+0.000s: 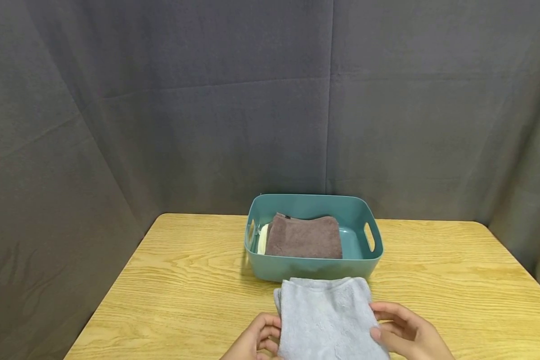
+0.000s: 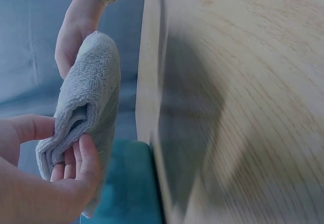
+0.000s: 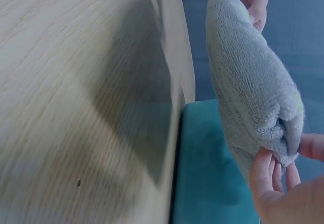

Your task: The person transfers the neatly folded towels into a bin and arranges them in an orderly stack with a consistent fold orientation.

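Note:
A folded light-grey towel [image 1: 328, 320] is held up off the table in front of the basket. At its left edge my left hand [image 1: 260, 338] pinches the folded layers between thumb and fingers; the left wrist view shows these layers of the towel [image 2: 91, 82] and the gripping left hand [image 2: 55, 168]. My right hand [image 1: 407, 330] pinches the opposite edge, as the right hand [image 3: 288, 178] in the right wrist view also shows. Behind the towel stands a teal basket [image 1: 310, 267] with a folded brown towel [image 1: 303, 237] and a pale yellow cloth [image 1: 263, 240] inside, the latter mostly hidden.
The basket rests on a light wood-grain table [image 1: 184, 290], near its back edge. Grey curtains [image 1: 234, 125] hang behind the table and along its sides. Oval handle holes [image 1: 369, 237] pierce the basket's ends, and its right part shows bare floor.

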`<state>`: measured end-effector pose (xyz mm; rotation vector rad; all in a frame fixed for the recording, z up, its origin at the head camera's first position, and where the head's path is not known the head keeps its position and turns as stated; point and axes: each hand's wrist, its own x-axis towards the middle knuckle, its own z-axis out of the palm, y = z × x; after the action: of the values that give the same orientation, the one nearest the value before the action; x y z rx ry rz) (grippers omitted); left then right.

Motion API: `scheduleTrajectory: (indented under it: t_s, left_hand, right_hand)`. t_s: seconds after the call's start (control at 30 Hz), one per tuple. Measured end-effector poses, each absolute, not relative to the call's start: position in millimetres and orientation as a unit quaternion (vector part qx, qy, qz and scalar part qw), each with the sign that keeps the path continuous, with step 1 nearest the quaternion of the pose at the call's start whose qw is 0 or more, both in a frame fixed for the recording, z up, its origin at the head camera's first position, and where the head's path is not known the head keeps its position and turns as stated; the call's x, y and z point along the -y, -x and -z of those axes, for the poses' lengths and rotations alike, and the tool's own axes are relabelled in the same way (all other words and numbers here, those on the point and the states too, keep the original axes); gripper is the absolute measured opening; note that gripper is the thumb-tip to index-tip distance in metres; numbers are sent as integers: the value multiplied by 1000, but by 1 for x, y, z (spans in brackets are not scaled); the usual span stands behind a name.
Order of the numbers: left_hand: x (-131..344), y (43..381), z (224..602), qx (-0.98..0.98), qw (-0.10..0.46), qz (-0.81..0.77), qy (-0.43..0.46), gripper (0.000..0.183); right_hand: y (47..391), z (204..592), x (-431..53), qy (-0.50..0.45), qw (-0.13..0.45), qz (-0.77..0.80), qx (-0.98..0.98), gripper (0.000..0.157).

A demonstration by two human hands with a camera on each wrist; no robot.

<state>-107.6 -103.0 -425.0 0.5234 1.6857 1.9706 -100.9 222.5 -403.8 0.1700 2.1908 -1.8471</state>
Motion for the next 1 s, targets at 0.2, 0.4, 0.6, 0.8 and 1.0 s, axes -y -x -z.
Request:
scheduleTrajectory:
  t_s: [0.2, 0.4, 0.6, 0.8, 1.0]
  left_hand:
    - [104, 107, 418, -628, 231, -718, -192, 54]
    - [106, 107, 411, -641, 222, -710, -189, 54]
    - [107, 106, 400, -659, 221, -700, -164, 53]
    - [107, 106, 392, -674, 218, -689, -149, 53]
    - [105, 106, 384, -684, 209, -682, -154, 52]
  right_hand:
    - [101, 400, -220, -60, 129, 638, -757, 56]
    - [103, 396, -218, -55, 122, 636, -760, 55]
    - [106, 390, -218, -41, 118, 639, -759, 55]
    - [107, 385, -216, -44, 95, 649, -754, 50]
    - [110, 378, -217, -52, 98, 642, -759, 50]
